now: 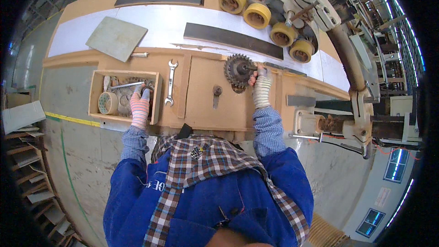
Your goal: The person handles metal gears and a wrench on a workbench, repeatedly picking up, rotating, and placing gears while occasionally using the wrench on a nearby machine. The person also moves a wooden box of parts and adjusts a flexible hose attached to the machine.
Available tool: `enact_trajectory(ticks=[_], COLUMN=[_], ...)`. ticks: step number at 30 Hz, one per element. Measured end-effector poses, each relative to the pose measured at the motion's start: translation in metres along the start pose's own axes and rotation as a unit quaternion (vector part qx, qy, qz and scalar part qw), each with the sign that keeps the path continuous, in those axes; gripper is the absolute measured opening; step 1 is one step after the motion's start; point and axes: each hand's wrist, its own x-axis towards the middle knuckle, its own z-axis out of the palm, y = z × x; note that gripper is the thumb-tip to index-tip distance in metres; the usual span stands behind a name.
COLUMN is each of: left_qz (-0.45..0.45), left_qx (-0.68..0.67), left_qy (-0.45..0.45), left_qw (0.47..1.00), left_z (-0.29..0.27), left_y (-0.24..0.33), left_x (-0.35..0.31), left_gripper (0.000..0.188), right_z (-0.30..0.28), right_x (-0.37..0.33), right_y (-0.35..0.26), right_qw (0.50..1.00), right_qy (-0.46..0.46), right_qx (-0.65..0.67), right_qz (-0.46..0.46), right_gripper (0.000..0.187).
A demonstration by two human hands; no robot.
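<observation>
Both forearms are rising from the lower middle of the frame, in blue jacket sleeves with checked cuffs showing at the wrists. The left hand [140, 106], in a striped knit glove, is reaching up into the left centre of the frame, palm down, its fingers curling downward and its wrist nearly straight. The right hand [260, 86], in a pale knit glove, is stretching further up, just right of centre, fingertips pinching together at the top, forearm almost vertical.
</observation>
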Motion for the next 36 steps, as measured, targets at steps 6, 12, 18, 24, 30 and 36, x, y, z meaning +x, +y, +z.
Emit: enact_trajectory(ticks=[6,12,18,24,30,36], left_qz=[-0.156,-0.129,-0.136,-0.1,-0.148,-0.169], left_qx=[-0.123,-0.143,-0.133,-0.111,-0.151,-0.178], left_qy=[0.033,0.036,0.033,0.033,0.025,0.031], left_qw=[0.979,0.981,0.981,0.988,0.977,0.969], left_z=[-0.004,-0.006,-0.007,-0.005,-0.005,-0.006], left_y=[-0.005,-0.01,-0.017,-0.016,-0.013,-0.015], left_x=[0.009,0.008,0.016,0.015,0.013,0.013], left_gripper=[0.025,0.031,0.032,0.033,0.029,0.028], right_z=[-0.014,-0.012,-0.007,0.021,0.037,0.044], right_x=[0.047,0.051,0.053,0.045,0.039,0.042], right_y=[-0.005,0.002,-0.012,-0.033,-0.064,-0.063], right_qw=[0.93,0.736,0.862,0.575,0.507,0.507], right_qy=[-0.047,-0.173,-0.164,-0.127,-0.216,-0.137], right_qx=[-0.353,-0.609,-0.477,-0.807,-0.83,-0.847], right_qz=[-0.095,-0.238,0.059,-0.042,-0.084,-0.087], right_gripper=[0.022,0.02,0.031,0.055,0.048,0.054])
